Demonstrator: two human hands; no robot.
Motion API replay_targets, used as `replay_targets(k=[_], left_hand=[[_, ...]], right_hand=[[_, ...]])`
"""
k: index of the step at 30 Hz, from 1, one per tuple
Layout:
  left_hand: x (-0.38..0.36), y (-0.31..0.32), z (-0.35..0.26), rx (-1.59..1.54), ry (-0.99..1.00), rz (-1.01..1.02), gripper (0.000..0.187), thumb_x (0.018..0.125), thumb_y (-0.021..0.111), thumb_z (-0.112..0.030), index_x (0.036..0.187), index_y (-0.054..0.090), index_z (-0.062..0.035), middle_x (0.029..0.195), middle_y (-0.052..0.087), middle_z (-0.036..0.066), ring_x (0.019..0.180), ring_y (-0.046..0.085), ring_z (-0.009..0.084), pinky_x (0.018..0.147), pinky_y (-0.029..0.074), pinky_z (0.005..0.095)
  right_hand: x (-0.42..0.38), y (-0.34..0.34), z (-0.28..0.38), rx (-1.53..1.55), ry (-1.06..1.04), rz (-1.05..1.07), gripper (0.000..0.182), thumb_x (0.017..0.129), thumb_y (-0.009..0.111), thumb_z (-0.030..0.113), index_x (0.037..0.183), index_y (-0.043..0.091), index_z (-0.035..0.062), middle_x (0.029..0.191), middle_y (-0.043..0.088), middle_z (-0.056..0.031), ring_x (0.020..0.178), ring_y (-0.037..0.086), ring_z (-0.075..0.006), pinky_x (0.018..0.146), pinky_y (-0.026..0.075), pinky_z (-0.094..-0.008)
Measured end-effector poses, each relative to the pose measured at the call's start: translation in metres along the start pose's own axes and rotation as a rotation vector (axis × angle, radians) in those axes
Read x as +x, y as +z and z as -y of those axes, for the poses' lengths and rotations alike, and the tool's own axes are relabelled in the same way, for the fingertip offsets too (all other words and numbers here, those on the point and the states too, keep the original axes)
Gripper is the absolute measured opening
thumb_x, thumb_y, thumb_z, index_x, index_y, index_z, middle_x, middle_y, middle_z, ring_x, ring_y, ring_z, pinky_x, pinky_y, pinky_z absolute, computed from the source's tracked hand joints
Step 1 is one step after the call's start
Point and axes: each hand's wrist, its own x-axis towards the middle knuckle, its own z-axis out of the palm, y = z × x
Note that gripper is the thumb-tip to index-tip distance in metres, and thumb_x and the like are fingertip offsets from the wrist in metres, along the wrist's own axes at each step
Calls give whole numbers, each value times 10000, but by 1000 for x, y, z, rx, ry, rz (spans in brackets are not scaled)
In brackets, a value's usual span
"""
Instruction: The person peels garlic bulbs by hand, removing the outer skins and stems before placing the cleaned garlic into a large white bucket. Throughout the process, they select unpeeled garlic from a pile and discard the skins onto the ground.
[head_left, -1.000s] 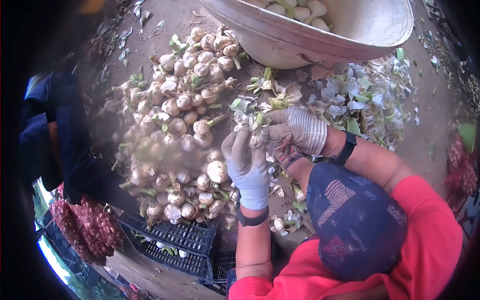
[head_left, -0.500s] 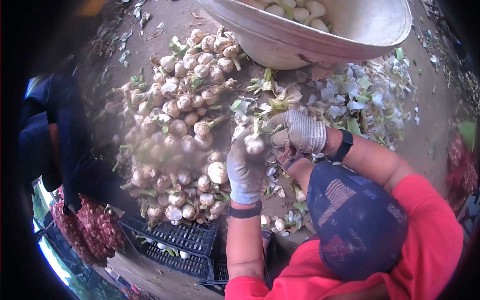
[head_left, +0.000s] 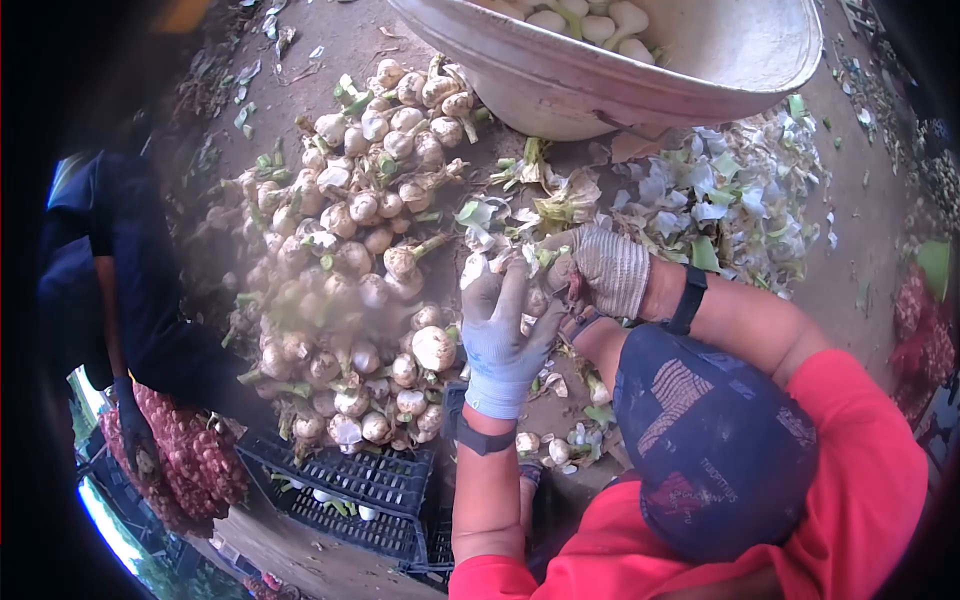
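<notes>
My left hand, in a pale glove, faces back-up over the ground. Its thumb and fingers lie around a white onion that is partly hidden. Close beside it is my right hand, in a dirty ribbed glove with the fingers curled. Something small and reddish-brown shows at those fingers, too covered to name. Left of my hands spreads a heap of unpeeled white onions with roots and cut green stems. Loose skins and leaves lie just beyond the fingertips.
A large pale basin holding peeled onions stands ahead. Peeled skins are piled right of it. Black crates sit at lower left, near red mesh sacks. Another person in dark clothes is at the left.
My left hand has turned back-up and its thumb has swung out toward my right hand. The right hand stays nearly in place. The other person's gloved hand now shows on the mesh sack.
</notes>
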Motion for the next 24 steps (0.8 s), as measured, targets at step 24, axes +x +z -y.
replay_targets(k=[24], left_hand=[[-12,16,11,-1756,-818,63,575,815,638,-310,1230,456,43,1058,587,135,847,598,200,684,515,324]], right_hand=[[2,2,24,-1096,-150,23,261,777,636,63,1028,622,-7,803,634,-31,661,596,-104,578,485,-231]])
